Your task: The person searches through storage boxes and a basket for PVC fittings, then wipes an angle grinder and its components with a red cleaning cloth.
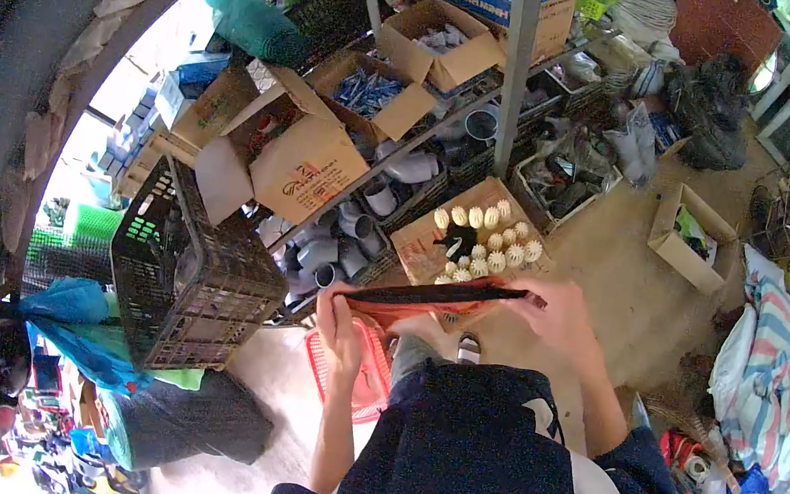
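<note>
— Now, both hands are busy: the left hand pinches one end of a reddish, bag-like sheet, the right hand the other, so it spans mid-view, dark edge uppermost.

— How does it handle?

— Light and floppy, I'd judge, maybe slick; that dark edge's two ends look the surest hold.

— And around it, by the clock?

— Nine: a black crate, contents unclear. Eleven: an open carton heaped with small blue pieces. Twelve: cardboard bearing pale ribbed pieces. One: a pale-rimmed crate of dark oddments. Two: a small box, something green inside. Seven-thirty: a red basket, partly behind the left hand.
</note>
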Demonstrator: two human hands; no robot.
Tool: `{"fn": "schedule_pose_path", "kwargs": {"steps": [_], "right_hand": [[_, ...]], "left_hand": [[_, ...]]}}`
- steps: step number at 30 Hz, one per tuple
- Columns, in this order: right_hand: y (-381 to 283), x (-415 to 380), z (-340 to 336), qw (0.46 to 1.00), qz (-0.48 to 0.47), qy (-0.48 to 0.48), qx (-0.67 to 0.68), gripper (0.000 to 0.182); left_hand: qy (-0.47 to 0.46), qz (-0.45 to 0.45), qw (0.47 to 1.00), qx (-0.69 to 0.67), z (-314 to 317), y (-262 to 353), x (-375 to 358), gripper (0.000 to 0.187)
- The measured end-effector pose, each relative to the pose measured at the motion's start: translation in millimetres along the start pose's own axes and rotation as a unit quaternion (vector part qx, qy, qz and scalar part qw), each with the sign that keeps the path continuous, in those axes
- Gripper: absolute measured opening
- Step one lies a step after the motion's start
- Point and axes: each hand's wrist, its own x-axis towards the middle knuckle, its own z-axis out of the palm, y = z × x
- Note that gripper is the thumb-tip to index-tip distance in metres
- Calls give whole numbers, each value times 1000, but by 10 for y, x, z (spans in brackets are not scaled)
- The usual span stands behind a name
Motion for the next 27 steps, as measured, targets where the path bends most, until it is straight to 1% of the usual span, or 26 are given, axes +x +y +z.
{"fn": "schedule_pose_path", "kwargs": {"steps": [1, 2, 3, 4, 5, 6, 7, 8, 9, 10, 12, 13, 16, 17, 19, 20, 22, 23, 25, 26, 27], "right_hand": [[-33, 0, -37, 998, 0, 5, -68, 21], [-55, -6, -72, 997, -51, 42, -37, 21], [-73, -29, -89, 992, -101, 78, -3, 21], [-80, -38, -96, 982, -152, 112, 31, 21], [42, 34, -27, 979, -91, 107, 148, 23], [300, 144, 143, 959, -26, 103, 263, 26], [549, 219, 317, 921, 42, 98, 374, 28], [765, 312, 472, 911, 80, 118, 387, 32], [953, 426, 623, 900, 116, 135, 399, 36], [989, 492, 664, 887, 151, 150, 409, 41], [1009, 416, 627, 854, 193, 128, 467, 49], [995, 340, 607, 834, 216, 118, 495, 53], [1009, 155, 584, 876, 240, 56, 416, 63], [1015, 98, 630, 891, 232, 77, 382, 65], [1041, 7, 706, 918, 216, 118, 311, 70], [1057, -17, 711, 933, 190, 96, 290, 66], [1102, -74, 704, 959, 136, 51, 245, 60], [1127, -89, 692, 960, 123, 19, 249, 55], [1146, -71, 653, 961, 95, -44, 257, 47], [1145, -56, 621, 959, 118, -91, 240, 44], [1083, -39, 553, 955, 140, -139, 222, 41]], "left_hand": [[10, 66, 998, -15, 24, 161, 43, 25], [21, 132, 991, -29, 60, 304, 100, 26], [18, 151, 980, -129, 106, 396, 139, 26], [36, 145, 978, -143, 154, 322, 176, 25], [53, 140, 976, -157, 207, 179, 222, 24], [75, 128, 987, -56, 318, 191, 269, 21], [95, 113, 988, 45, 431, 203, 318, 19], [44, 37, 998, -9, 576, 14, 360, 20], [-10, -16, 1000, -7, 680, -19, 416, 22], [-60, -69, 996, -5, 745, -45, 450, 25], [-135, -181, 973, -55, 719, -199, 397, 29], [-174, -237, 953, -79, 696, -282, 336, 31], [-241, -351, 902, -76, 622, -516, 153, 40], [-231, -343, 903, -118, 619, -777, 40, 45], [-232, -347, 889, -189, 570, -494, -37, 50], [-233, -349, 880, -224, 553, -392, -66, 53], [-232, -263, 920, -175, 530, -455, -133, 54], [-231, -217, 937, -150, 516, -495, -153, 55], [-305, -240, 910, -143, 422, -576, -115, 45], [-341, -251, 895, -139, 365, -613, -96, 40], [-357, -242, 896, -103, 324, -568, -63, 36]]}}
